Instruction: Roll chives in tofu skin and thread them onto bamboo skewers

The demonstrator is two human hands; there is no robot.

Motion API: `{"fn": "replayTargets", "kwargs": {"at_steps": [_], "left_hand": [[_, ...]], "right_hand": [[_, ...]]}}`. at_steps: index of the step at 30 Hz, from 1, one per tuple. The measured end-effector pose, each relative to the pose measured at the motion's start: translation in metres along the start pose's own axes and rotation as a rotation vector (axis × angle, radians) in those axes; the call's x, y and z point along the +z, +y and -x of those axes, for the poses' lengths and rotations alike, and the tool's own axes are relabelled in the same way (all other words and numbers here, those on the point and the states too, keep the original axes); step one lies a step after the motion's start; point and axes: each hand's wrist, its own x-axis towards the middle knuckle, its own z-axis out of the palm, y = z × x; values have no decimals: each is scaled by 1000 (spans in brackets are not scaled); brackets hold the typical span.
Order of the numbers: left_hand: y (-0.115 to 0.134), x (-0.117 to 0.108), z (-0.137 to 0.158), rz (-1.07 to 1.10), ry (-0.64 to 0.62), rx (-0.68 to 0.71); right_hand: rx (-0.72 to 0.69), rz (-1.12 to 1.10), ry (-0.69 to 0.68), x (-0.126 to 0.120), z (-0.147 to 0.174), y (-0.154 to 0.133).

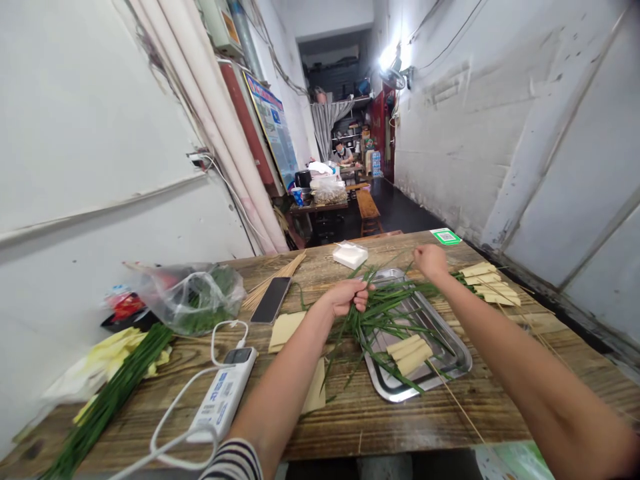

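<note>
Garlic chives (383, 303) lie in a loose heap across a metal tray (395, 393). My left hand (351, 297) is closed around some of the chives at the tray's left side. Beyond the tray's far right corner, my right hand (431, 260) is raised with its fingers closed; I cannot make out what they hold. Rolled tofu sheets (410, 353) on a skewer (457, 403) rest at the tray's near side. More skewered tofu rolls (490, 285) with green ends lie to the right. Flat tofu sheets (287, 330) sit left of the tray, partly behind my left forearm.
A phone (271, 300) lies beside loose bamboo skewers (280, 277). Nearer are a power strip (225, 393) with white cables and a chive bundle (110, 400). A plastic bag (193, 297) and a white box (350, 254) stand farther back. Another person (343, 155) sits in the background.
</note>
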Motion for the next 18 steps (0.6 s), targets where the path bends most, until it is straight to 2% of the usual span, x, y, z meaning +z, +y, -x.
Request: {"fn": "replayTargets", "kwargs": {"at_steps": [3,7,10,13,16,18], "left_hand": [[-1,-6,2,3,57,68],[-9,-4,-4,-9,94,171],[-14,3,-12,-40,102,223],[-16,8,-16,-83,106,237],[-15,9,-12,-129,115,261],[-13,9,-6,-198,94,275]], "right_hand": [[90,-68,1,-14,-8,15],[36,-204,-69,-19,5,6],[-25,-363,-195,-7,29,-18],[-22,-515,-283,10,50,-39],[-4,-613,-307,22,57,-47],[-5,-670,-274,22,55,-47]]}}
